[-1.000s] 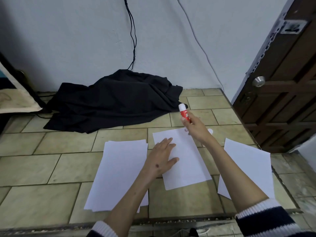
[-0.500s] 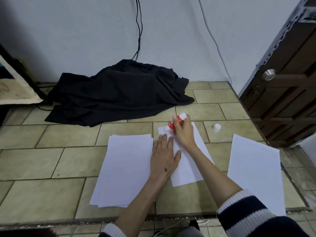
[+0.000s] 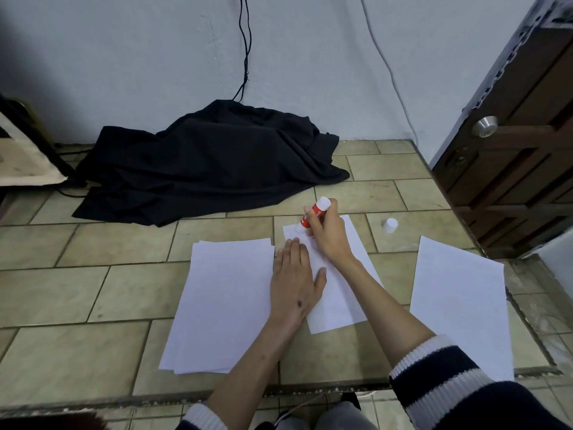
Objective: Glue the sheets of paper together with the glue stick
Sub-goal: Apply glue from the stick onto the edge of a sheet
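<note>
Two bare hands work over the tiled surface near its front edge: left hand [image 3: 294,283] lies flat, fingers straight and together, pressing the middle sheet [image 3: 338,302], with a stack of sheets [image 3: 223,302] just left and a single sheet [image 3: 462,305] toward the right edge. Right hand [image 3: 328,240], fingers clamped on the tilted red glue stick [image 3: 313,214], holds its lower end on that sheet's far left corner. Farther right the white cap [image 3: 389,225] stands alone; a black cloth [image 3: 210,162] is heaped along the far edge.
</note>
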